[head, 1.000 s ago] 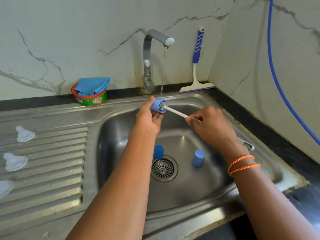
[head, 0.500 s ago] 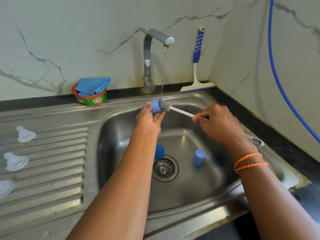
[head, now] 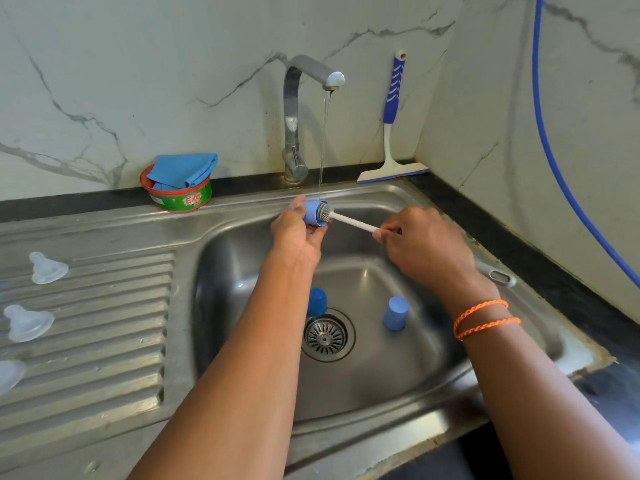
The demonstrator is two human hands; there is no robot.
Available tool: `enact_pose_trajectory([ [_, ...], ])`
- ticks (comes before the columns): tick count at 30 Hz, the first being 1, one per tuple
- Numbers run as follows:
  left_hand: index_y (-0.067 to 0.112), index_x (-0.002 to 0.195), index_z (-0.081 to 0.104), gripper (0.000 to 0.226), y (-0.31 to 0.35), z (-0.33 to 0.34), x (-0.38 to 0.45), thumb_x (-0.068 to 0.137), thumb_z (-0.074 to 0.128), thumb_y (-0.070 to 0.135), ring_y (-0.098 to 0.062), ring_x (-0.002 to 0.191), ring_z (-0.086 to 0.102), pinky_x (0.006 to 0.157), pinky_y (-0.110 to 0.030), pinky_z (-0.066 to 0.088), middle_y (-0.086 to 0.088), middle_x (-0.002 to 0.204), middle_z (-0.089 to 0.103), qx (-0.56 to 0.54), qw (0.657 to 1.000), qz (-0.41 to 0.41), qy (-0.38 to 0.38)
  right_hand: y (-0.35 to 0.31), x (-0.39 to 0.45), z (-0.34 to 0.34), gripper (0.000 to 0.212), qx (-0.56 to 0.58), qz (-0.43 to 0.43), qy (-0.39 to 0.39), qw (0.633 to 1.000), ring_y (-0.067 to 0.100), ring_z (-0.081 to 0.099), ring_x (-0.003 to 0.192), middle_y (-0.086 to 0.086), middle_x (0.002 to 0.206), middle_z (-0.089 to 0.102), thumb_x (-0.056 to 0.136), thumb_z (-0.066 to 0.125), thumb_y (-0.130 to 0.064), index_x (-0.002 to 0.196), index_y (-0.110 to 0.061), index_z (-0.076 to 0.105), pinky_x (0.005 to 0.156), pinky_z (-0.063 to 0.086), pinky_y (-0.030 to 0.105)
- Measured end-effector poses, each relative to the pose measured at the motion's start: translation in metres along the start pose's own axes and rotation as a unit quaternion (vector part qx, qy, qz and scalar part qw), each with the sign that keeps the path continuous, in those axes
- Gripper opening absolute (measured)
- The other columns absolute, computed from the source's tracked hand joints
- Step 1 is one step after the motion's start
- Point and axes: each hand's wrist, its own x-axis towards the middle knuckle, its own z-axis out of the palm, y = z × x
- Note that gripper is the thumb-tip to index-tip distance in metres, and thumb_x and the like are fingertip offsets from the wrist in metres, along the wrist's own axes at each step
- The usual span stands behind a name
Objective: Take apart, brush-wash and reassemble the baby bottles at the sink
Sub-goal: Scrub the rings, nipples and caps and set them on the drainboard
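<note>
Over the basin (head: 433, 375) we see both forearms crossing, so the way down to the drain (head: 325, 336) is narrow between them. Two blue caps (head: 395, 312) stand on the basin floor beside the drain, one on each side. The tap (head: 298, 116) and its water stream block the back middle. On the drainboard (head: 104, 341) three teats (head: 46, 269) lie along the left edge; the ribs nearer the basin are bare.

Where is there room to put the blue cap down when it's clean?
The ribbed drainboard is bare between the three clear teats along its left side and the sink basin's edge. The basin floor is crowded: two blue caps stand either side of the drain, under both arms.
</note>
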Motion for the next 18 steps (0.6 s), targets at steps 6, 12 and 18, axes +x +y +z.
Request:
enact_pose_trajectory([
  [6,0.007,0.137,0.059,0.037,-0.002,0.001,-0.004,0.107,0.055,0.028,-0.026,0.081,0.060,0.095,-0.044,0.053,-0.014,0.104,0.057,-0.047,0.998,-0.039,-0.027,0.007,0.006,0.000,0.020,0.036,-0.023,-0.084,0.996,0.026,0.066,0.084,0.002,0.089,0.071,0.098,0.068,-0.041,0.100,-0.027,0.083,0.076,0.057,0.040],
  [12,0.004,0.103,0.060,0.024,0.004,-0.003,0.000,0.093,0.077,0.018,-0.021,0.073,0.060,0.087,-0.036,0.061,-0.012,0.092,0.056,-0.048,0.998,-0.027,0.014,-0.003,0.000,0.002,0.021,0.064,-0.070,-0.072,0.993,0.025,0.062,0.074,-0.002,0.075,0.067,0.101,0.068,-0.039,0.101,-0.025,0.083,0.069,0.055,0.042],
  [18,0.009,0.105,0.064,0.031,-0.001,-0.003,-0.004,0.088,0.083,0.027,-0.025,0.088,0.070,0.095,-0.039,0.060,-0.014,0.101,0.065,0.028,0.999,-0.034,0.011,-0.008,-0.005,0.002,0.025,0.015,-0.026,-0.009,1.000,0.036,0.066,0.093,0.006,0.106,0.072,0.103,0.062,-0.046,0.115,-0.031,0.079,0.078,0.057,0.042],
])
